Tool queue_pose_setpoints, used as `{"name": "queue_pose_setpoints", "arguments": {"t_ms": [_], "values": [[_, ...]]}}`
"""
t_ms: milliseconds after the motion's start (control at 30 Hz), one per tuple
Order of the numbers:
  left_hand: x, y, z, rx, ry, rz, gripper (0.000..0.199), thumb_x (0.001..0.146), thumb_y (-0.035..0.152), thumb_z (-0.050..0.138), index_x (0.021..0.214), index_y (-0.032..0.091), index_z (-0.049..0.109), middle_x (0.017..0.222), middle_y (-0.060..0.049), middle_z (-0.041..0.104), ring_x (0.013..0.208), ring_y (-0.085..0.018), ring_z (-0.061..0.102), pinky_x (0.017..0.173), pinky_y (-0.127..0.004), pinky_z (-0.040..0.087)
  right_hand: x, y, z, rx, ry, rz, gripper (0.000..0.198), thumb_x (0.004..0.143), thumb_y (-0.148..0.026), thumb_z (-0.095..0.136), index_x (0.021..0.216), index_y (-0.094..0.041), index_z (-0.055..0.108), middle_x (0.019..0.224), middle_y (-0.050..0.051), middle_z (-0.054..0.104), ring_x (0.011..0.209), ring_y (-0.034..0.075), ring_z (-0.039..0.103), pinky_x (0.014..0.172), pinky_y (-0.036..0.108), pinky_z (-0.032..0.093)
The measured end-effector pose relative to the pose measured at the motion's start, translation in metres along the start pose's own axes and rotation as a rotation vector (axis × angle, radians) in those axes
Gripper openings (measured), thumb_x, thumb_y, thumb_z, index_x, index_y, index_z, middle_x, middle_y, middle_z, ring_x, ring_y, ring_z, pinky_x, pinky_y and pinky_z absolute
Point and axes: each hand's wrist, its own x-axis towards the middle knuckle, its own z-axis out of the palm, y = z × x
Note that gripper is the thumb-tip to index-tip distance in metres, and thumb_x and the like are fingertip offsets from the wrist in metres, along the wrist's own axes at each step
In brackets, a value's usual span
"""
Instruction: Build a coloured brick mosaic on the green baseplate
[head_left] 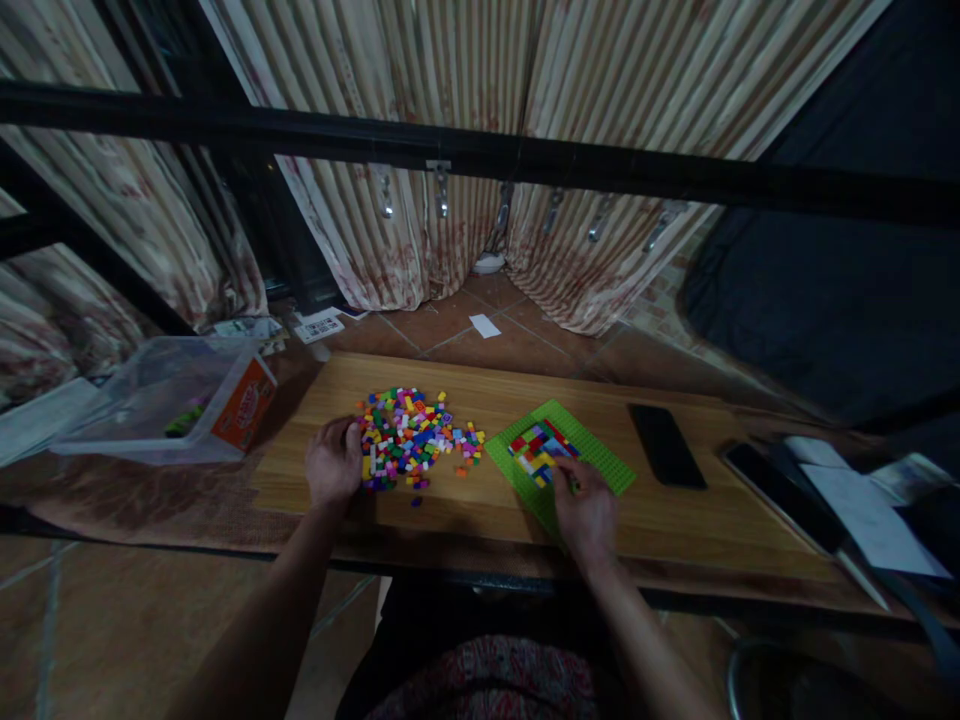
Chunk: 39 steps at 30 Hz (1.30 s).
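Note:
My left hand [334, 462] rests on the wooden board at the left edge of a loose pile of small coloured toy bricks [420, 440]. Its fingers are loosely bent and apart, with no brick visible in them. My right hand [586, 508] is over the near right part of a green baseplate [600, 455], thumb and fingers pinched at a small toy brick, mostly hidden by the fingertips. Under those fingertips lies a patchwork of red, blue, white and yellow bricks [536, 450] on the baseplate, partly covered by the hand.
The wooden board [480, 510] lies on a low table. A clear plastic box [172, 400] with an orange label stands left. A black phone [666, 445] lies right of the baseplate, with another dark device [784, 497] and papers [877, 515] beyond. A black bar [480, 150] crosses before curtains.

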Motion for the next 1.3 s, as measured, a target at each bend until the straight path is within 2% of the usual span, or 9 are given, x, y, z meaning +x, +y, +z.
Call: {"name": "queue_pose_setpoints", "arguments": {"t_ms": [233, 500, 767, 933, 1067, 1167, 1300], "values": [[0.000, 0.001, -0.001, -0.011, 0.002, 0.008, 0.041, 0.092, 0.041, 0.035, 0.097, 0.015, 0.066, 0.104, -0.014, 0.069, 0.100, -0.027, 0.061, 0.090, -0.040, 0.047, 0.012, 0.006, 0.008, -0.133, 0.045, -0.043, 0.025, 0.089, -0.030, 0.048, 0.086, -0.017, 0.069, 0.088, 0.010, 0.070, 0.086, 0.024, 0.057, 0.082, 0.038, 0.042], [-0.001, 0.000, 0.000, -0.001, 0.013, 0.005, 0.036, 0.091, 0.040, 0.038, 0.098, 0.017, 0.065, 0.102, -0.011, 0.068, 0.100, -0.026, 0.061, 0.091, -0.039, 0.046, 0.010, 0.001, 0.012, -0.163, 0.053, 0.011, 0.021, 0.085, -0.028, 0.052, 0.080, -0.017, 0.069, 0.083, 0.010, 0.070, 0.083, 0.024, 0.057, 0.082, 0.038, 0.040], [-0.001, -0.002, 0.002, -0.010, 0.011, -0.001, 0.033, 0.089, 0.039, 0.040, 0.097, 0.018, 0.064, 0.103, -0.012, 0.068, 0.100, -0.026, 0.060, 0.092, -0.040, 0.045, 0.017, 0.005, 0.016, -0.009, 0.052, 0.124, 0.024, 0.081, -0.036, 0.055, 0.078, -0.017, 0.069, 0.078, 0.009, 0.069, 0.074, 0.023, 0.059, 0.076, 0.037, 0.044], [-0.001, -0.003, 0.004, 0.001, 0.014, -0.014, 0.033, 0.089, 0.038, 0.041, 0.097, 0.018, 0.065, 0.103, -0.011, 0.068, 0.100, -0.026, 0.060, 0.092, -0.040, 0.045, 0.017, 0.007, 0.008, 0.036, 0.089, 0.165, 0.031, 0.081, -0.044, 0.057, 0.084, -0.016, 0.069, 0.082, 0.010, 0.069, 0.079, 0.024, 0.060, 0.078, 0.038, 0.044], [-0.001, -0.003, 0.004, 0.001, 0.014, -0.016, 0.035, 0.090, 0.039, 0.040, 0.097, 0.017, 0.066, 0.104, -0.012, 0.069, 0.101, -0.027, 0.060, 0.091, -0.039, 0.046, 0.026, 0.011, 0.000, -0.064, 0.170, 0.125, 0.042, 0.086, -0.049, 0.049, 0.095, -0.013, 0.067, 0.097, 0.015, 0.067, 0.094, 0.028, 0.057, 0.086, 0.042, 0.041], [-0.001, -0.002, 0.003, 0.000, 0.024, -0.022, 0.035, 0.090, 0.040, 0.040, 0.097, 0.017, 0.066, 0.104, -0.012, 0.068, 0.102, -0.026, 0.060, 0.092, -0.038, 0.046, 0.033, 0.015, 0.003, -0.140, 0.143, 0.110, 0.050, 0.087, -0.052, 0.046, 0.109, -0.011, 0.063, 0.109, 0.019, 0.062, 0.104, 0.031, 0.053, 0.090, 0.045, 0.038], [-0.001, 0.000, 0.002, 0.000, 0.008, -0.021, 0.035, 0.090, 0.038, 0.039, 0.097, 0.017, 0.065, 0.103, -0.011, 0.068, 0.100, -0.026, 0.061, 0.091, -0.039, 0.046, 0.035, 0.018, 0.017, -0.167, 0.092, 0.103, 0.054, 0.088, -0.053, 0.044, 0.118, -0.011, 0.057, 0.115, 0.020, 0.060, 0.110, 0.033, 0.049, 0.093, 0.048, 0.036]]}}
